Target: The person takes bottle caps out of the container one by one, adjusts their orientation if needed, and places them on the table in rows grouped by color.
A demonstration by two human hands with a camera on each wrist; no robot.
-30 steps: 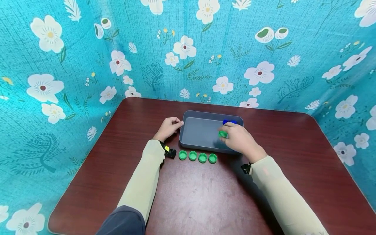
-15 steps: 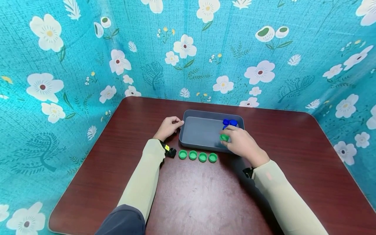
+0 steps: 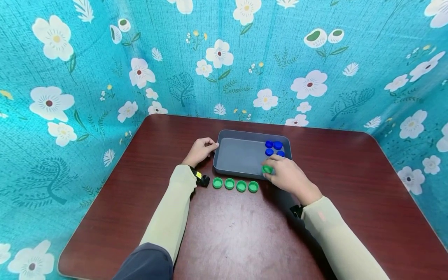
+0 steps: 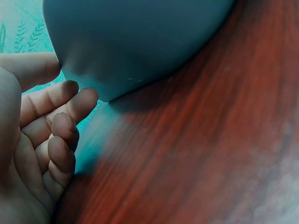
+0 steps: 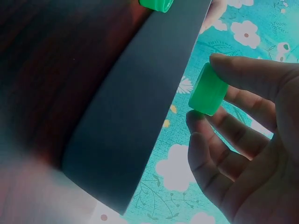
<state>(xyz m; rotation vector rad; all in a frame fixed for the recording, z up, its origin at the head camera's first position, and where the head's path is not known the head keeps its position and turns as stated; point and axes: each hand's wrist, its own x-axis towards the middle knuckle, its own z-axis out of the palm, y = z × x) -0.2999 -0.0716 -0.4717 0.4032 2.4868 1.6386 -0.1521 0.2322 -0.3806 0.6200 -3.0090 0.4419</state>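
Observation:
A green bottle cap [image 3: 267, 169] is pinched between the thumb and fingers of my right hand [image 3: 288, 177], over the near right part of the grey tray [image 3: 238, 171]. The right wrist view shows this green cap [image 5: 209, 91] tilted on its side, above the tray's rim. My left hand [image 3: 200, 151] holds the tray's left rim, thumb at the edge, with the other fingers loosely curled by the outer wall [image 4: 131, 51]. Several blue bottle caps [image 3: 269, 152] sit in the tray's far right part; my right hand partly covers one of them.
In front of the tray, several green caps [image 3: 241, 186] lie in a row on the dark red wooden table [image 3: 224, 233], open sides up. A blue flowered curtain [image 3: 224, 89] hangs behind the table and along its sides.
My right hand has moved toward the near side of the tray with the green cap, uncovering more of the blue caps. The left hand has stayed at the rim.

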